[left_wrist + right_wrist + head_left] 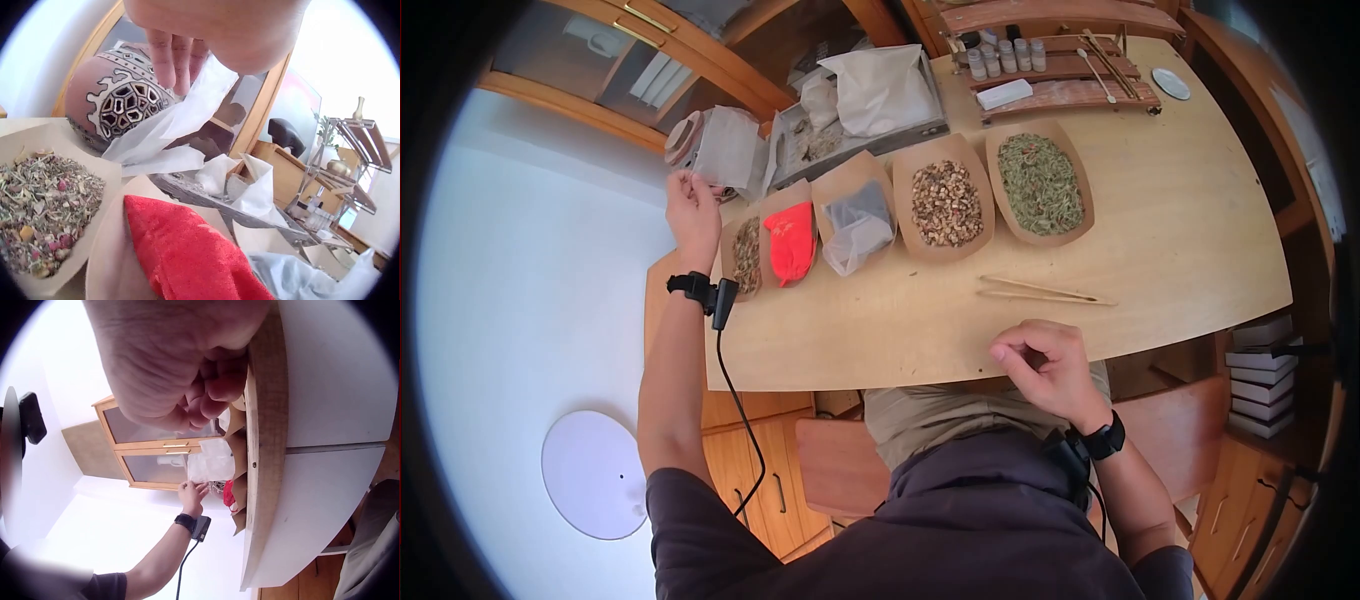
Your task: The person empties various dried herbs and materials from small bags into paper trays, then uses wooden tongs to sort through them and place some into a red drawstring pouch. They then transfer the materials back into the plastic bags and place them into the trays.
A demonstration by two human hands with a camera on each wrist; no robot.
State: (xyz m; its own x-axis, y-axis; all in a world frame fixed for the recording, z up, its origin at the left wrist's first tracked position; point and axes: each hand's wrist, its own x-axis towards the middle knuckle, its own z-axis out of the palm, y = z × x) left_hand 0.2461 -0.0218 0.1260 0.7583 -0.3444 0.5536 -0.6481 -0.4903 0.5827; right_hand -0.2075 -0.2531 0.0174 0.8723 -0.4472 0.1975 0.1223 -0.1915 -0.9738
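At the table's far left, my left hand (693,215) pinches a thin, whitish, see-through bag (730,150) by its edge. In the left wrist view the bag (181,122) hangs in front of a round patterned pot (125,100). Close below that hand stand paper trays with a dried flower-and-herb mix (47,212) and a red cloth pouch (791,243). My right hand (1048,365) hovers by the table's front edge with its fingers loosely curled, holding nothing. Wooden tweezers (1045,292) lie just beyond it.
Along the row stand more trays, holding a pale pouch (860,225), brown chopped pieces (947,203) and green dried herb (1040,185). Behind them is a grey tray (935,95) with white bags. A wooden rack (1060,70) bears several small jars; a white dish (1170,83) lies beside it.
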